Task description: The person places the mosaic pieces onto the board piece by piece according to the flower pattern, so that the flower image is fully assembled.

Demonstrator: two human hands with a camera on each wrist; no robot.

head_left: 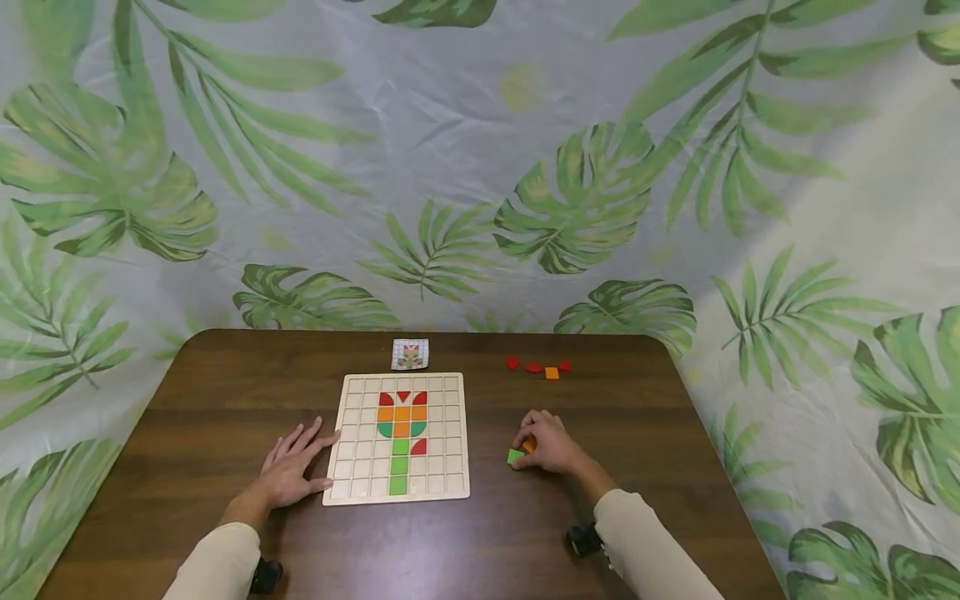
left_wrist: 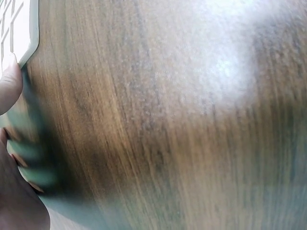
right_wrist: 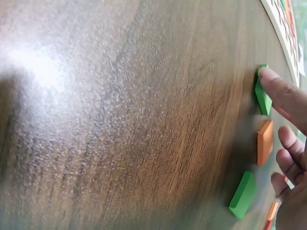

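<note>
A pale wooden grid board (head_left: 450, 467) carries a flower pattern of red, orange, teal and light green tiles. My left hand (head_left: 288, 471) lies with fingers spread at its left side, thumb and index fingertip on the edge. To the right of the board, my right hand (head_left: 551, 446) pinches a light green tile (right_wrist: 263, 93) near the table surface, thumb on its near edge. An orange tile (right_wrist: 265, 143) lies under the curled fingers, and another green tile (right_wrist: 242, 195) sits farther along, hidden beneath the hand in the head view.
Behind the board lies a small printed card (head_left: 410, 354) with a flower pattern. Several red pieces (head_left: 532, 367) and an orange square (head_left: 552, 373) are at the back right of the brown table (head_left: 225, 400). A leaf-patterned cloth (head_left: 450, 167) hangs behind it.
</note>
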